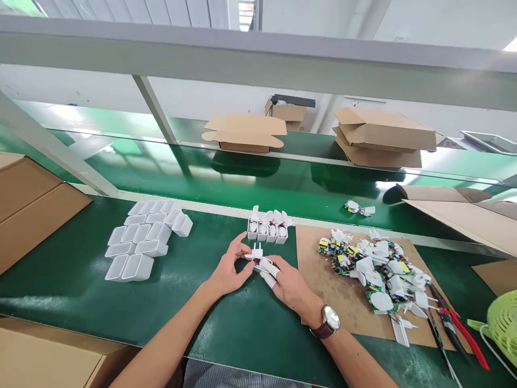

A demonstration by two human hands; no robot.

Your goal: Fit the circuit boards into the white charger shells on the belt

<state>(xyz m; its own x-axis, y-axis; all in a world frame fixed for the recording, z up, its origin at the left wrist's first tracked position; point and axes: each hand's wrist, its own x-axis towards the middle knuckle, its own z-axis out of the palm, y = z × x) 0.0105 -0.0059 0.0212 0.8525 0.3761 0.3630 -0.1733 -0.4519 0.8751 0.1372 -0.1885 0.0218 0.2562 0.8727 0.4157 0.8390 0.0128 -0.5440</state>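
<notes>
Between my hands is a white power adapter with two prongs pointing up and away from me. My left hand pinches its left side with thumb and forefinger. From the right, my right hand grips it, white covers on some fingers and a watch on the wrist. Dark and red bits show at the adapter's middle; the rest is hidden by my fingers. Just beyond my hands stands a short row of white housings with parts inside and white pieces sticking out of their tops.
Open white housings stand grouped on the left. Circuit boards with white plug parts are heaped on a cardboard sheet at right, beside red-handled pliers. A green fan sits far right. One board assembly lies on the green strip behind.
</notes>
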